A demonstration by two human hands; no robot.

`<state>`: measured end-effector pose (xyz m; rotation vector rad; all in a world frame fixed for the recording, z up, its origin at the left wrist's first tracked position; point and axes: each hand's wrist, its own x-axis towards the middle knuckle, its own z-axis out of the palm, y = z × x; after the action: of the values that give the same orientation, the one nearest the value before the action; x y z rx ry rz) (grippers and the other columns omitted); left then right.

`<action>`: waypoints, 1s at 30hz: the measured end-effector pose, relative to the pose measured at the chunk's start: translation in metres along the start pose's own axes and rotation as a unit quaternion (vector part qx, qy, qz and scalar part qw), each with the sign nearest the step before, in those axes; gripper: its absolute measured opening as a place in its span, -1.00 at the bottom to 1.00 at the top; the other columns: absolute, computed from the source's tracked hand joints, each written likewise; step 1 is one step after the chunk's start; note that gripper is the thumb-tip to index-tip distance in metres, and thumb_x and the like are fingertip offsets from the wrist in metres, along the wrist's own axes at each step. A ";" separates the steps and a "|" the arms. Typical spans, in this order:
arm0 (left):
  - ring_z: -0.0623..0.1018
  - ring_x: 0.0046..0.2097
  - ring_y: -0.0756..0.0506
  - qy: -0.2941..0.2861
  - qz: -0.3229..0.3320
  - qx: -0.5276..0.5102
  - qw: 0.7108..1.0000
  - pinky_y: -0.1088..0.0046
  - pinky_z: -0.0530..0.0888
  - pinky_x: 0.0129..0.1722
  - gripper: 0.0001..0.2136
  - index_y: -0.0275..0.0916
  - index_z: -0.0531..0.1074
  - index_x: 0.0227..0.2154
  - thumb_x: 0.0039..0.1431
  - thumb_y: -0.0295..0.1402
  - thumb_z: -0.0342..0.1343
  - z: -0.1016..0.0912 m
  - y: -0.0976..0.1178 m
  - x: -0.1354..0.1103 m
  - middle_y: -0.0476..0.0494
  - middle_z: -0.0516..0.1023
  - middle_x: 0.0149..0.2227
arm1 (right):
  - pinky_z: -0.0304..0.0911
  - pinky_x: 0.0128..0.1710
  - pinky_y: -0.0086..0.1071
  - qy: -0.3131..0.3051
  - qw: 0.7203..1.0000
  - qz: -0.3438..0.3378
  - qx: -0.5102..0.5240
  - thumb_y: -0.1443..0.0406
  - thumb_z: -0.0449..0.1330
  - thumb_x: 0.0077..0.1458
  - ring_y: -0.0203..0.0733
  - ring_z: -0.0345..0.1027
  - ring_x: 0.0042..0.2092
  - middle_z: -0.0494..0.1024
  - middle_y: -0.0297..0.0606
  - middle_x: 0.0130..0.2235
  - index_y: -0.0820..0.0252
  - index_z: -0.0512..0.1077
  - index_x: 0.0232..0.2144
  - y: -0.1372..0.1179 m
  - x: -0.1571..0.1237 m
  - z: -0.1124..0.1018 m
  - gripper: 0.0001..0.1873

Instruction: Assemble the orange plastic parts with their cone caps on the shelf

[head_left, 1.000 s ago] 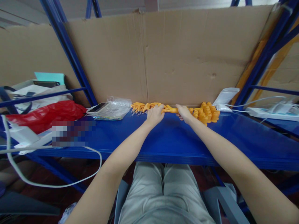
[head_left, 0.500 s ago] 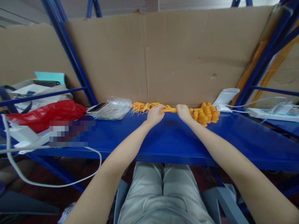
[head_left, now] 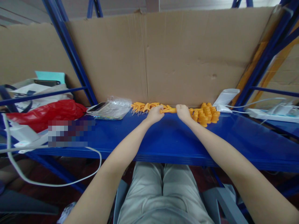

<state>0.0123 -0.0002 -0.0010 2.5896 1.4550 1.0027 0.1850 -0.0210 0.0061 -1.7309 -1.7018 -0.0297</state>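
My left hand (head_left: 155, 114) is closed, its fingers curled around the left end of an orange plastic piece (head_left: 170, 110). The piece spans the gap to my right hand (head_left: 183, 112), which is a closed fist at its other end; its fingers hide what they grip. Left of my hands lies a pile of orange handle-like pieces (head_left: 147, 107), with silvery metal spirals (head_left: 136, 113) showing at its front edge. Just right of my right hand stands a cluster of bumpy orange plastic pieces (head_left: 206, 114).
A blue shelf (head_left: 163, 140) lies under my forearms, backed by a cardboard sheet (head_left: 187, 56). To the left are a clear plastic packet (head_left: 114, 109), a phone (head_left: 98, 107), a red bag (head_left: 53, 113) and a white cable (head_left: 70, 185). At right are a white pouch (head_left: 226, 97) and a power strip (head_left: 273, 115).
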 end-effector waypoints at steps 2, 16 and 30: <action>0.58 -0.19 -0.15 -0.010 -0.002 -0.019 1.000 0.33 0.46 -0.13 -0.88 -0.22 0.45 -0.38 0.03 -0.54 0.09 -0.001 -0.001 0.001 -0.11 0.60 -0.31 | 0.25 -0.05 -0.27 -0.002 1.000 -0.011 -0.024 0.44 -0.12 0.25 0.03 0.46 -0.06 0.62 0.01 -0.15 0.23 0.53 -0.32 0.000 0.000 0.000 -0.60; 0.32 -0.64 0.06 -0.122 -0.117 -0.151 0.974 0.57 0.30 -0.59 -0.89 -0.23 0.32 -0.38 0.09 -0.57 0.05 -0.022 0.013 -0.006 0.14 0.25 -0.63 | 0.24 -0.19 -0.31 -0.019 0.971 -0.080 -0.223 0.43 -0.20 0.33 0.03 0.50 -0.06 0.62 0.07 -0.07 0.28 0.53 -0.06 -0.011 -0.007 -0.006 -0.51; 0.26 -0.63 0.12 -0.269 -0.136 -0.348 0.888 0.62 0.27 -0.66 -0.75 -0.18 0.19 -0.50 -0.05 -0.57 0.17 -0.024 -0.012 -0.003 0.16 0.18 -0.60 | 0.03 -0.36 -0.32 0.053 0.972 -0.138 -0.185 0.31 -0.22 0.34 -0.04 0.46 -0.32 0.63 0.00 -0.32 0.30 0.51 -0.18 -0.011 -0.012 -0.007 -0.52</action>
<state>-0.0104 -0.0025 0.0132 1.8596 1.0150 0.5484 0.1768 -0.0360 0.0111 -1.6957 -1.9324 -0.5900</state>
